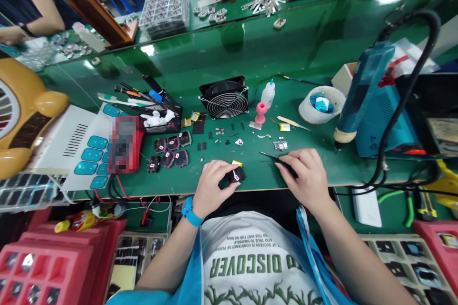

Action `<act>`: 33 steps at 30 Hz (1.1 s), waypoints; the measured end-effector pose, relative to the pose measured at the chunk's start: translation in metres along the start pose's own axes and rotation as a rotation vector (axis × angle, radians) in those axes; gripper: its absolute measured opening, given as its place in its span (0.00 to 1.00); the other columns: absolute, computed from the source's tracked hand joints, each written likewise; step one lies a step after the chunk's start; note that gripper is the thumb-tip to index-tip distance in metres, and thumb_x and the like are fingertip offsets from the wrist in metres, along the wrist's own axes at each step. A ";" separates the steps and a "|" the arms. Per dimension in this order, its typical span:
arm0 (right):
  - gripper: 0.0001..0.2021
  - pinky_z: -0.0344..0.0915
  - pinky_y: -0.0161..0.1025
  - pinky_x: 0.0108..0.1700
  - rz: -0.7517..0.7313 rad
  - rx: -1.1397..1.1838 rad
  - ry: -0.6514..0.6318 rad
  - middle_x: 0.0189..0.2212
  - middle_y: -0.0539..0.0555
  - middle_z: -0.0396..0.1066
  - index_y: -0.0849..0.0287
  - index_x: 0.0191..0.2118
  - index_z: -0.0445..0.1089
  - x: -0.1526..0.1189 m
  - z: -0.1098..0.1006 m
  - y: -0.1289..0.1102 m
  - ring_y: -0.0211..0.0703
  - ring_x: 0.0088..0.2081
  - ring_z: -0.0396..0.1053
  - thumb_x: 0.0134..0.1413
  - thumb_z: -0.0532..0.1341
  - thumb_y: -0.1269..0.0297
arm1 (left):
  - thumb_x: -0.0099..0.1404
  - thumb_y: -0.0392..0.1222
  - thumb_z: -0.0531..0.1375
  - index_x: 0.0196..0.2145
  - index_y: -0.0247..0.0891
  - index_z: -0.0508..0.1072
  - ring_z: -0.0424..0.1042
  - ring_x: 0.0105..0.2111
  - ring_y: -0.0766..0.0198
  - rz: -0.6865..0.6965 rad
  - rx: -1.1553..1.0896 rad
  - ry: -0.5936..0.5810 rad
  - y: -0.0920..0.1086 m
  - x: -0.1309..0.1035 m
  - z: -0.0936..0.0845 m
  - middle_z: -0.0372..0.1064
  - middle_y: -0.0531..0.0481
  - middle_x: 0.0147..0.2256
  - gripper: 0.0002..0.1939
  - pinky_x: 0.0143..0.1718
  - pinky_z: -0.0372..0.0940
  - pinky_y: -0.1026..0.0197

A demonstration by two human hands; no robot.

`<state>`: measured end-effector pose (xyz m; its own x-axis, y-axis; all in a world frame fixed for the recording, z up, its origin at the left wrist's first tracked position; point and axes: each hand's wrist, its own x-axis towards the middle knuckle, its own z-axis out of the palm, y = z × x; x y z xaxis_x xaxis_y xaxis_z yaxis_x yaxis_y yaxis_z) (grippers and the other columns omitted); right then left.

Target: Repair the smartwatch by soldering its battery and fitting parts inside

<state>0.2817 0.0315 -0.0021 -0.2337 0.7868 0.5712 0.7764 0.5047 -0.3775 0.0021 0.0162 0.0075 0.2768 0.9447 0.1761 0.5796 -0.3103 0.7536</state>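
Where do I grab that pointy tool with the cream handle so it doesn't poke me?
I'd pinch the tool from above, fingers across its wide cream handle. It lies flat, and its thin pointed end is on the right, away from there.

On a green flat bench (200, 174), a black square fan with a round wire grille (227, 105) stands upright. Right of the fan is a white round tub (321, 105); below it, a left hand (215, 186) holds a small black case (236, 175).
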 end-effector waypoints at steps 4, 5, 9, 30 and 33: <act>0.08 0.74 0.51 0.47 -0.032 0.240 -0.067 0.41 0.57 0.77 0.55 0.51 0.72 0.003 0.008 -0.030 0.51 0.45 0.73 0.68 0.63 0.67 | 0.66 0.46 0.69 0.57 0.47 0.77 0.76 0.50 0.53 -0.159 -0.210 0.054 0.005 -0.002 -0.002 0.77 0.46 0.50 0.22 0.56 0.71 0.45; 0.11 0.75 0.52 0.49 -0.023 0.306 -0.100 0.44 0.58 0.77 0.55 0.54 0.71 0.004 0.011 -0.037 0.52 0.48 0.74 0.69 0.62 0.66 | 0.66 0.48 0.69 0.58 0.46 0.76 0.76 0.51 0.53 -0.200 -0.309 0.066 0.006 -0.003 -0.001 0.77 0.45 0.51 0.23 0.57 0.71 0.46; 0.20 0.76 0.53 0.54 0.011 0.496 -0.224 0.52 0.61 0.77 0.53 0.64 0.64 0.006 0.021 -0.053 0.53 0.54 0.75 0.69 0.62 0.63 | 0.65 0.51 0.70 0.60 0.45 0.74 0.77 0.53 0.53 -0.373 -0.771 0.083 0.015 -0.007 0.005 0.77 0.44 0.53 0.28 0.59 0.72 0.49; 0.10 0.65 0.41 0.35 -0.200 0.275 -0.128 0.37 0.57 0.76 0.61 0.52 0.73 -0.012 0.031 -0.067 0.43 0.33 0.68 0.72 0.56 0.73 | 0.66 0.55 0.68 0.67 0.39 0.67 0.83 0.40 0.52 -0.745 -0.795 -0.046 0.030 -0.019 0.007 0.82 0.44 0.42 0.37 0.43 0.80 0.51; 0.10 0.65 0.41 0.35 -0.206 0.278 -0.121 0.37 0.56 0.78 0.61 0.52 0.73 -0.013 0.033 -0.066 0.43 0.33 0.67 0.72 0.57 0.72 | 0.70 0.53 0.62 0.62 0.40 0.72 0.82 0.32 0.57 -0.580 -0.402 -0.114 0.025 -0.020 -0.004 0.80 0.49 0.33 0.26 0.37 0.79 0.54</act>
<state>0.2148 -0.0006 -0.0088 -0.4491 0.6867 0.5716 0.5213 0.7209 -0.4566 0.0084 -0.0098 0.0251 0.1007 0.9219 -0.3742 0.3358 0.3226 0.8850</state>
